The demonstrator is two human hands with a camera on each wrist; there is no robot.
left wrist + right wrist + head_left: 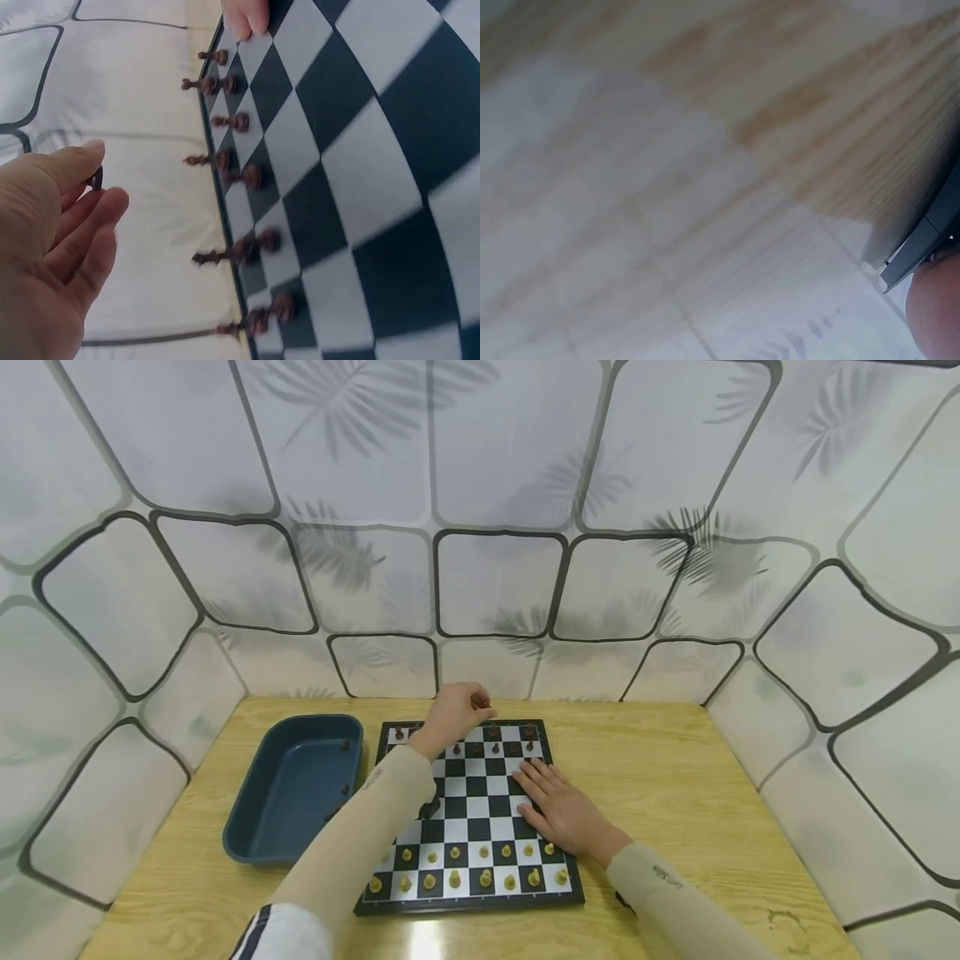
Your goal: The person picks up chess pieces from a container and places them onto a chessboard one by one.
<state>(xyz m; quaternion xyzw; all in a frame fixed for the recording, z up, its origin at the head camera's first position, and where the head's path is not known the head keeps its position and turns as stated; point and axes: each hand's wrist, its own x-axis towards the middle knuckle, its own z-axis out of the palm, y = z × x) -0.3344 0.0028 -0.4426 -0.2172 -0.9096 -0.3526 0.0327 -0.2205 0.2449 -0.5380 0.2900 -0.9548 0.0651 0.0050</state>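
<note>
Between thumb and fingers, my left hand pinches a dark red chess piece above the far edge of the chessboard. The fingers hide most of this piece, so its kind cannot be told. Dark red chess pieces stand along the far side of the board, partly behind the left hand and forearm in the head view. My right hand rests on the board's right edge with its fingers stretched out. Pale yellow chess pieces stand in two rows at the near side.
A dark blue plastic bin stands left of the board, with a few dark red pieces inside; the left forearm covers part of it. Patterned cloth walls border the wooden table at the back and sides.
</note>
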